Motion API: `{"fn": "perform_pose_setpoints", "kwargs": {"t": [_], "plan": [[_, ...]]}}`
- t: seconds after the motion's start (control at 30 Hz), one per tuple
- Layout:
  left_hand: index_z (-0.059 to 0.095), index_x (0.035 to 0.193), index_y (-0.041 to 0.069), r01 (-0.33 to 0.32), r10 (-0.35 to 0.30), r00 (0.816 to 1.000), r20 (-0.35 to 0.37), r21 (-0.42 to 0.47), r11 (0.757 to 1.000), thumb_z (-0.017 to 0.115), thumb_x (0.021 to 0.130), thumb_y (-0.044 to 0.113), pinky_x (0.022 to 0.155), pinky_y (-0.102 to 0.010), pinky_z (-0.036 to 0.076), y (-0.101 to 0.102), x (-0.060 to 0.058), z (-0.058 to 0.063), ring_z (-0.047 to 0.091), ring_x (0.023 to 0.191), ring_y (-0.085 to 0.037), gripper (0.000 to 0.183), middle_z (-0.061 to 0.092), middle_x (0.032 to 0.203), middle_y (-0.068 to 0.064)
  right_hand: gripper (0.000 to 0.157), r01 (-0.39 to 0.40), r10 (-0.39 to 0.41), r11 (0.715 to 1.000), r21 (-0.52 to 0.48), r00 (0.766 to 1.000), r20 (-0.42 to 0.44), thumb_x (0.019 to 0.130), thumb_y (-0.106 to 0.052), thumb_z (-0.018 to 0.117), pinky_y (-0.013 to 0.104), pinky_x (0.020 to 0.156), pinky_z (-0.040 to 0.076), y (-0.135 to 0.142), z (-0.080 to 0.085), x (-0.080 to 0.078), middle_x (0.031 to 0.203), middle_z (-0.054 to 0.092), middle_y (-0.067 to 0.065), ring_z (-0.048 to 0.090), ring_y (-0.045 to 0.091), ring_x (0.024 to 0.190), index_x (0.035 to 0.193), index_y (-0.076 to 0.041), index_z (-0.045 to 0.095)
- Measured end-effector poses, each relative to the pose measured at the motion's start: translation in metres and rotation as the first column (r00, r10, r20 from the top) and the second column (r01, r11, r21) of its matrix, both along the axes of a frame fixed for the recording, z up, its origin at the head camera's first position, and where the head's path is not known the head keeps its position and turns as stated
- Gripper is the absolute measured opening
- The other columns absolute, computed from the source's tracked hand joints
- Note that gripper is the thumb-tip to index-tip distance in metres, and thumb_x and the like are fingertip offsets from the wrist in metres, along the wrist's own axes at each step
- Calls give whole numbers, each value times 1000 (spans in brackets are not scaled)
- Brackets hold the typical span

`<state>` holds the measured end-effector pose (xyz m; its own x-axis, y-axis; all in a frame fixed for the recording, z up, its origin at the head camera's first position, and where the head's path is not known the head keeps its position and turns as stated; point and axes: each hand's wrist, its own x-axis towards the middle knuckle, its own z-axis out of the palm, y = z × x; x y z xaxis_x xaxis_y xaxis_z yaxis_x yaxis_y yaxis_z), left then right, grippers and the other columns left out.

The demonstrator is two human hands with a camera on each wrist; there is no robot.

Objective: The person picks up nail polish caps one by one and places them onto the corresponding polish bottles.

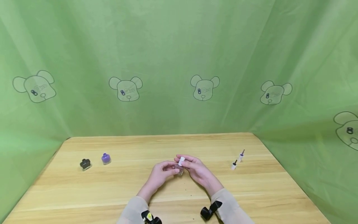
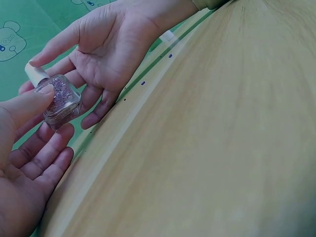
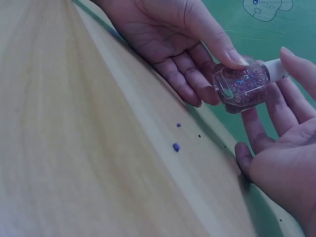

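Note:
Between both hands is a clear glass nail polish bottle point(image 3: 243, 89) with pinkish glitter inside and a white cap point(image 2: 35, 74) on its neck. My left hand point(image 1: 160, 175) pinches the glass body, its thumb lying across the front. With thumb and fingers, my right hand point(image 1: 199, 171) grips the white cap. The bottle is tilted and held just above the table. On the left stand an uncapped black nail polish bottle point(image 1: 85, 164) and an uncapped purple nail polish bottle point(image 1: 106, 159).
Two white caps stand at the right with brushes pointing up: one dark-tipped brush cap point(image 1: 233, 166) and one purple-tipped brush cap point(image 1: 241, 156). Small blue and dark drops point(image 3: 177, 147) dot the wooden table point(image 1: 126, 199) below the hands. A green curtain point(image 1: 167, 46) surrounds the table.

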<state>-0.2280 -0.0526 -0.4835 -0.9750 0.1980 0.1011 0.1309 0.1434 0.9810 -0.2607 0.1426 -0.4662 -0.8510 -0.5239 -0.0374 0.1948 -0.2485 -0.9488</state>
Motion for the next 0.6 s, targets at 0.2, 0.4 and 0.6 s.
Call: {"fn": "perform_pose_setpoints", "kwargs": {"t": [0.2,0.4,0.6], "plan": [[68,115,4,0,0,1000,1,14,1000,76,84,24,79,-22,54,1,0,0,65,89,-13,38,72,106,-13,31,4,-4,1000,-18,1000,1,95,0,53,22,101,42,2,-1,0,107,74,-8,65,8,108,106,-22,71],[68,114,1,0,0,1000,-9,2,1000,74,85,16,76,-20,54,2,0,1,65,89,-16,33,71,106,-17,32,26,-26,999,-27,999,-28,92,5,54,24,99,42,1,-1,0,97,74,-9,65,7,100,90,-23,70],[69,111,0,3,-3,1000,-11,-34,999,74,85,14,74,-19,54,4,1,3,65,87,-16,31,72,104,-18,32,77,-77,997,-2,997,-32,88,8,55,27,97,39,-1,-3,0,87,72,-9,65,9,91,79,-22,60]]}}
